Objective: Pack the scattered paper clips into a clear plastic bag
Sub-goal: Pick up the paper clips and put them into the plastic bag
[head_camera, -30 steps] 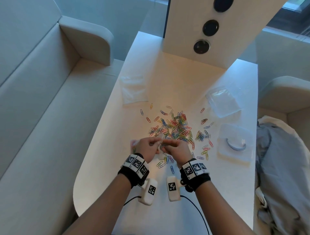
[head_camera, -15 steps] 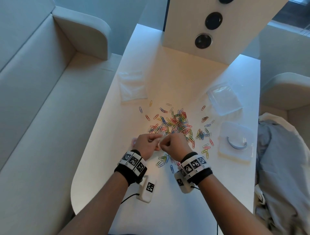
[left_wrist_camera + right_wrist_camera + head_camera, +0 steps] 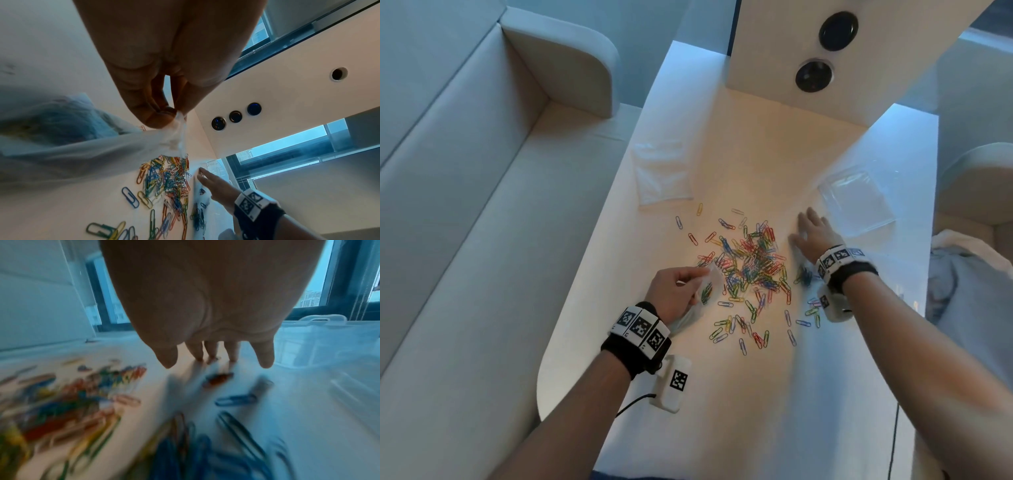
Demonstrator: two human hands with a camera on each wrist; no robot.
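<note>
- Most of the coloured paper clips (image 3: 748,270) lie loose on the white table (image 3: 808,394), heaped in the middle with stragglers round the near edge.
- A few clips already sit inside the clear plastic bag (image 3: 705,291), so packing looks barely begun.
- The left hand (image 3: 674,291) pinches the bag's rim between thumb and fingertips (image 3: 158,116); the bag hangs at the heap's left edge.
- The right hand (image 3: 813,233) is spread flat, fingers (image 3: 265,356) straight and holding nothing, over clips at the heap's right side, just beside a clear plastic box (image 3: 856,202).
- Left to do, by my reading: gather nearly the whole heap into the bag.
</note>
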